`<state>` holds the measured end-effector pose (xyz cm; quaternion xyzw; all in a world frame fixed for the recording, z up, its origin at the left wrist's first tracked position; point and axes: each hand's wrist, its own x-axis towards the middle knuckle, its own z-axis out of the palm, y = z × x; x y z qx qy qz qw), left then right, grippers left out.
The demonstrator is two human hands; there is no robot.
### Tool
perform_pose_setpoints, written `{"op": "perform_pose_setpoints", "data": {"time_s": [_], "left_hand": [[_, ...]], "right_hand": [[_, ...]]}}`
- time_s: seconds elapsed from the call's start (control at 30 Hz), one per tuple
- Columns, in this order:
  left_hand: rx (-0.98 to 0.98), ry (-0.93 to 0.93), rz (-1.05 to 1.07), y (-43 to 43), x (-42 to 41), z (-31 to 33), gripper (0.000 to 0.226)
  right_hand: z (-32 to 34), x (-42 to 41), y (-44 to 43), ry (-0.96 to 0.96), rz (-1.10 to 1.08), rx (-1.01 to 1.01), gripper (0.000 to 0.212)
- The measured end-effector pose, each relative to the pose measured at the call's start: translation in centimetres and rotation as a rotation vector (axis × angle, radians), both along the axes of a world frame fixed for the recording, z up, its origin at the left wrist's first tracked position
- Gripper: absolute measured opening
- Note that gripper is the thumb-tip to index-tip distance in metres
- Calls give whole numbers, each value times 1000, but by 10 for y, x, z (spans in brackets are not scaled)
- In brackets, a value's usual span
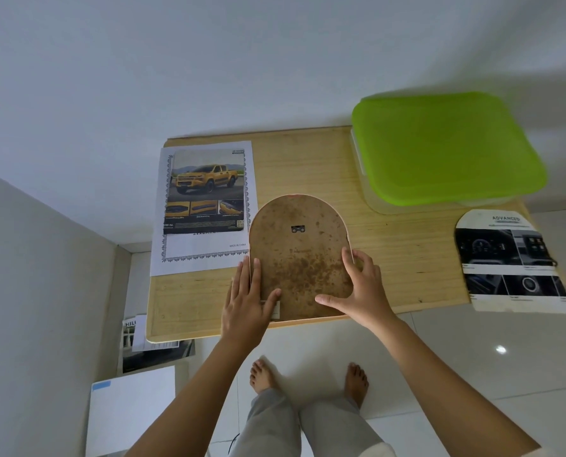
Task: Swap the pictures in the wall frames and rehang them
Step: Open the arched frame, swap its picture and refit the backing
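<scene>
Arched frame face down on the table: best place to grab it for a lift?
Take the arched frame by its two straight side edges, low near the flat bottom, one hand from each side, where the left hand and right hand sit. Those edges run parallel; the curved top would likely slip.

Tabletop [406, 258] is lying bare between frame back [294, 258] and green-lidded box [446, 146]; truck print [205, 206] is crowding the left side.
</scene>
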<state>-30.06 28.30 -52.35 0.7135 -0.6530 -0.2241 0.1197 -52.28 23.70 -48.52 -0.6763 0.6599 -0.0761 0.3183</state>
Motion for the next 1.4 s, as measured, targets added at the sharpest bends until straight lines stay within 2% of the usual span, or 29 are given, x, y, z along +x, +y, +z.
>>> {"op": "perform_pose_setpoints", "data": {"time_s": [0.23,0.4,0.5,0.67,0.83,0.93,1.0,1.1,1.2,1.27,1.33,1.4], "left_hand": [[-34,2,51,1,-3,-4,79],[-50,8,65,1,-5,-5,78],[-56,12,88,1,-8,-5,79],[-52,34,115,-3,-9,-1,75],[-37,129,201,-14,-19,18,72],[-128,223,190,-39,-29,45,67],[-189,388,198,-66,-37,76,57],[-283,619,172,-106,-49,138,53],[-279,721,195,-139,-56,183,58],[-262,821,222,-153,-56,203,71],[-232,843,264,-164,-51,212,85],[-209,829,285,-170,-43,216,88]], "right_hand": [[-7,6,7,-245,-230,-40,88],[-3,-4,3,-422,-329,6,85],[3,-4,2,-558,-313,27,81],[9,1,-3,-647,-272,32,80],[31,5,-17,-712,-234,-52,62],[53,5,-27,-707,-181,-169,52],[71,5,-36,-687,-105,-264,47],[102,13,-52,-657,-29,-402,44],[123,18,-69,-547,75,-578,44],[134,20,-77,-476,168,-678,44],[142,25,-82,-406,247,-784,44],[149,35,-84,-350,286,-860,41]]}}
